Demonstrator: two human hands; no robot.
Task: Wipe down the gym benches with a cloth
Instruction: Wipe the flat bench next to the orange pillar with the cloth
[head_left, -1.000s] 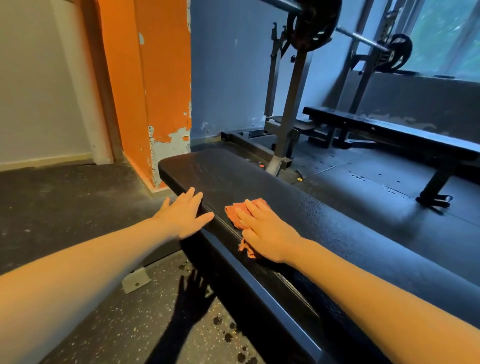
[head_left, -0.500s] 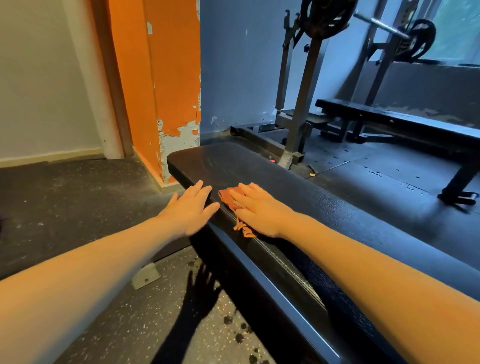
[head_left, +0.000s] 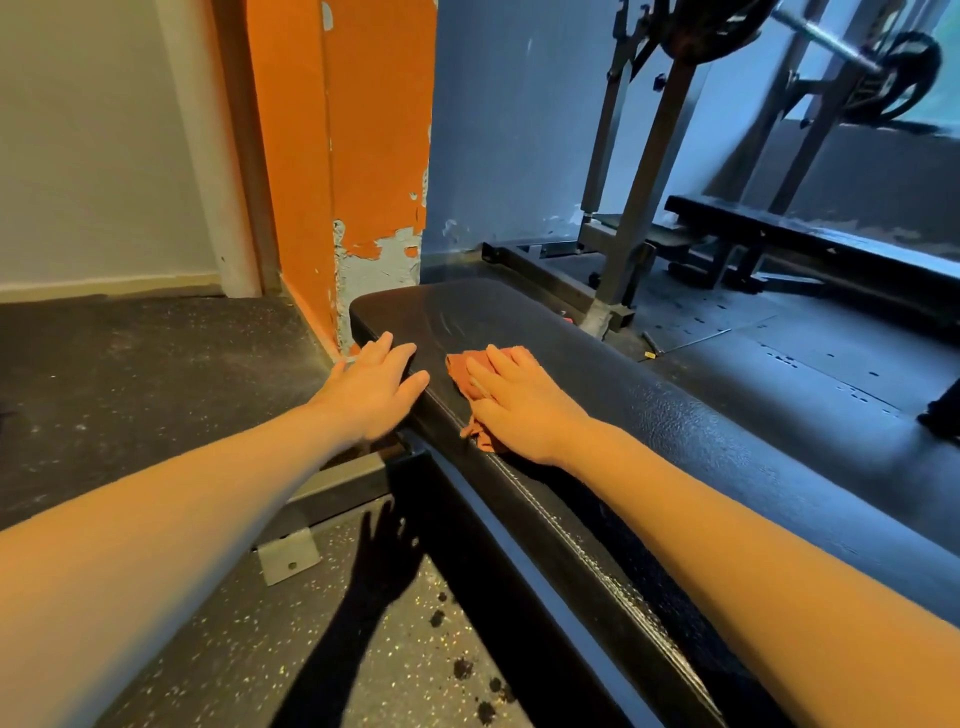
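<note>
Black padded vinyl worktop (head_left: 701, 431) ran from lower right to its rounded end just beside the orange pillar with peeling paint (head_left: 379, 130); the end edge nearly met the pillar base. Grained, pebbly vinyl, one stitched seam along the near long edge, faint wipe streaks near the end. One crumpled orange-pink cloth (head_left: 458, 365) lay on the worktop top near that end, close to the near edge, pinned under the right hand (head_left: 519, 410). That hand was flat, fingers straight and together, pressing down; cloth poked out ahead of the fingertips and by the heel of the palm. Left hand (head_left: 371, 395) lay flat with fingers straight and slightly spread, holding nothing, its fingers over the near edge just left of the cloth, hands apart. Bare worktop stretched toward the lower right behind the right forearm, with little room ahead before the end. Speckled dark rubber floor (head_left: 182, 649) lay left of it, with one grey metal foot plate (head_left: 288, 557) and several dark spots. Right side: black floor mats (head_left: 805, 353), open. One second black flat bench (head_left: 810, 249) stood well apart by the window wall. Grey steel rack uprights (head_left: 641, 197) stood between the two benches, carrying one steel barbell (head_left: 826, 39) with two dark plates. Two hands, one cloth, two benches.
</note>
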